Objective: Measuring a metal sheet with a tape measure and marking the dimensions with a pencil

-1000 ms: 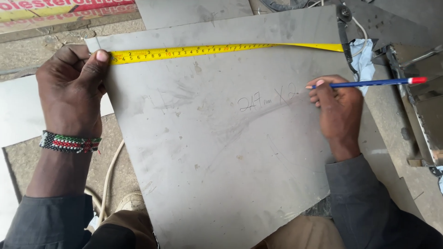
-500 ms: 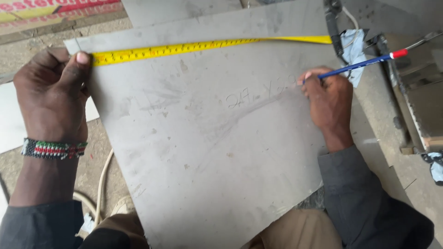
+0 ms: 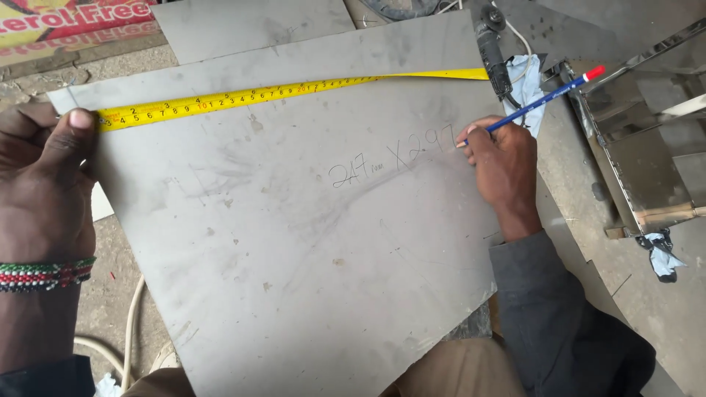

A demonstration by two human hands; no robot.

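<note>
The grey sheet-metal panel (image 3: 294, 242) lies flat across the person's lap, and since a second ago the blue pencil (image 3: 533, 106) has travelled rightward, so the written dimension note is now nearly complete. The right hand (image 3: 504, 162) grips that pencil at the panel's 3 o'clock edge. The left hand (image 3: 48, 176) still clenches the yellow tape measure (image 3: 250, 95) end at 10 o'clock.

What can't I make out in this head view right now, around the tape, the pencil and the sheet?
- Tape measure: its far end runs behind the angle grinder; its case is not seen.
- Left hand: the thumb covers the tape's start, so the hook is hidden.
- Metal sheet: the near corner is cut off by the bottom edge.
- Pencil: its tip sits against the right hand; contact with the sheet is unclear.
</note>
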